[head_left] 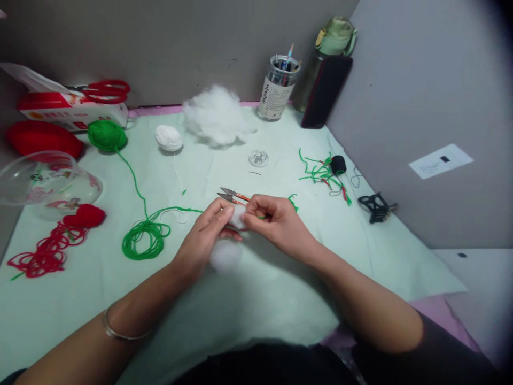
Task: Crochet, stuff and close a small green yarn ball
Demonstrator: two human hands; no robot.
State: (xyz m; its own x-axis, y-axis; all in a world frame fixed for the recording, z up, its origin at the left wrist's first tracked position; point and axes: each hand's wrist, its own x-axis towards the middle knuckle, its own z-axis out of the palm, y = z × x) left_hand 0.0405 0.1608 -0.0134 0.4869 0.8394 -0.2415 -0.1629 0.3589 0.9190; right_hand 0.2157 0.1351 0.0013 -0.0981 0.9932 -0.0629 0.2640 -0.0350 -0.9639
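At the middle of the table my left hand [210, 230] has its fingers closed around a small tuft of white stuffing [238, 217]. My right hand [270, 214] pinches the right side of the same tuft, fingers curled in. Below my left hand is another white fluffy tuft [225, 255], blurred; I cannot tell whether it rests on the cloth. Thread snips [232, 195] with orange handles lie just beyond my fingers, partly hidden by them. A green yarn strand runs from a loose green coil [144, 240] to my left hand.
Farther back lie a fluffy stuffing heap [218, 116], a white yarn ball [169, 138] and a green yarn ball [107, 135]. Red yarn [48, 248] and a clear plastic cup [72, 184] are at left. Green-red yarn pieces [324, 172], a pen jar [278, 91] and a phone [326, 93] stand right.
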